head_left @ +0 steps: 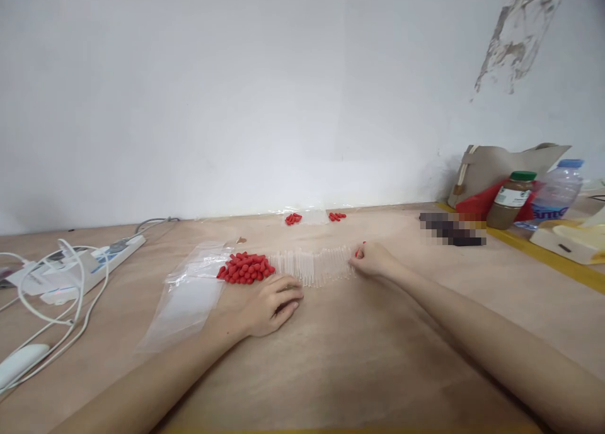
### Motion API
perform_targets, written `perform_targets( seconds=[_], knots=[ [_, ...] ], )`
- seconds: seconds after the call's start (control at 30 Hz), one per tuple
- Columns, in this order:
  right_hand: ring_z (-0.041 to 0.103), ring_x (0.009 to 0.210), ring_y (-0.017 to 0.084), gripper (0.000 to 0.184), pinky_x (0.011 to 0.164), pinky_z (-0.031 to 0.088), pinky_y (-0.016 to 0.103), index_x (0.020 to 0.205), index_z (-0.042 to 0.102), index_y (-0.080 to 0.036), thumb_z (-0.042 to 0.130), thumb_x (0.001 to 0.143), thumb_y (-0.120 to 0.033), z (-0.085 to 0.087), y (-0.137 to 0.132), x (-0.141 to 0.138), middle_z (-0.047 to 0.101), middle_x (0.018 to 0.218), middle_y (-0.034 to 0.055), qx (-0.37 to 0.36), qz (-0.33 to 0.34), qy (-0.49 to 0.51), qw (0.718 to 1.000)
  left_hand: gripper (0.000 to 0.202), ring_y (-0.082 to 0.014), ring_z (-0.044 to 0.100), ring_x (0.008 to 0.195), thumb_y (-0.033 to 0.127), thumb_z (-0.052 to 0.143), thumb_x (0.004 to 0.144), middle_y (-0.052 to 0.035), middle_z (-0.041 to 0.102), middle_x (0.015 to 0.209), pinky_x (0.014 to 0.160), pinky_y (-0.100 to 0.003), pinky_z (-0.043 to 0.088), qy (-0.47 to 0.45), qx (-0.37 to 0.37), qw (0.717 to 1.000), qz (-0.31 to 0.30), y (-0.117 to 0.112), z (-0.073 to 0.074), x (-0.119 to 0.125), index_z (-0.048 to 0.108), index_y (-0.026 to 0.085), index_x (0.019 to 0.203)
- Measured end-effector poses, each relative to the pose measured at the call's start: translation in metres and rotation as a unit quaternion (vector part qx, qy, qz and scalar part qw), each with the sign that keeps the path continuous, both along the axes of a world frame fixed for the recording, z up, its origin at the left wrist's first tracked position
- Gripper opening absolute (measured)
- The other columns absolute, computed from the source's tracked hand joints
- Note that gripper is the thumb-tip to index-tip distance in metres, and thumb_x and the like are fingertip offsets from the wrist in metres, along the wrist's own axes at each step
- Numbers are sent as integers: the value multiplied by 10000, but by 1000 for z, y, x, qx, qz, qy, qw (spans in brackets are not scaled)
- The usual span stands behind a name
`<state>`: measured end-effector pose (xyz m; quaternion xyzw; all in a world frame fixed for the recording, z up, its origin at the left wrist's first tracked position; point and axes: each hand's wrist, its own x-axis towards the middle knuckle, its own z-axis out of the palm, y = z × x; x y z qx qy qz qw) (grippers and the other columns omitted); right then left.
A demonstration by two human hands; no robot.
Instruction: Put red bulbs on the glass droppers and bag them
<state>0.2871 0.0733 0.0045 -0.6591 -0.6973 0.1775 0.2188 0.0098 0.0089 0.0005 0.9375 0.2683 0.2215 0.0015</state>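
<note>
A row of small clear plastic tubes (314, 265) lies across the wooden table (359, 358). A pile of red caps (246, 268) sits at its left end. My left hand (271, 305) rests on the table just below the pile, fingers curled loosely, holding nothing I can see. At the right end of the row, my right hand (373, 259) is pinched closed on a small red cap (360, 251). Clear plastic bags (189, 292) lie left of the pile.
Two small groups of red caps (293, 218) lie by a clear bag near the wall. A white power strip (85, 267) with cables is at the left. A beige bag (501, 166), a jar (511, 199) and a water bottle (558, 194) stand at the right.
</note>
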Motion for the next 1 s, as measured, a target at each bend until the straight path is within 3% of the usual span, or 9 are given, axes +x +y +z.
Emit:
perform_targets(
  seconds=[0.17,0.43,0.6,0.8,0.9,1.0],
  knots=[
    [481,391,109,277,419,342,197,392,467,-163,564,617,-292,-3,11,-3,481,362,10,-60,-5,10,998,232,-210,463,1089,195,471,826,-90,550,1112,922,-365,389,-12,59,998,8,19,-4,17,603,183,1016],
    [370,277,68,277,322,303,193,393,432,-174,559,605,-299,-7,15,1,453,329,-16,-90,-12,70,993,308,-212,490,1090,306,492,837,-81,570,1138,1001,-448,277,-16,4,999,49,40,-14,39,550,206,1123],
    [344,277,62,276,304,265,184,375,425,-175,559,596,-272,-10,15,1,410,284,-20,-95,-21,95,991,314,-218,488,1079,329,528,816,-87,586,1100,994,-433,284,-51,11,997,57,41,-17,42,568,189,1094],
    [291,285,52,275,322,213,196,380,381,-183,498,622,-245,-3,11,0,338,291,-50,-81,-17,120,989,250,-218,513,1000,293,503,825,-98,595,1025,888,-376,394,-95,14,993,62,35,-16,40,619,166,1007],
    [337,335,53,262,360,232,191,422,411,-174,491,651,-272,5,4,-10,409,361,-43,-33,-3,140,990,239,-203,550,901,280,475,840,-95,613,955,817,-348,431,-145,-20,985,88,33,-12,41,645,154,952],
    [455,422,75,236,413,306,182,514,500,-163,496,692,-318,9,-11,-30,546,478,-10,7,70,182,981,278,-201,571,873,322,435,865,-79,639,939,793,-343,442,-218,-113,961,128,31,-6,45,640,168,972]
  ],
)
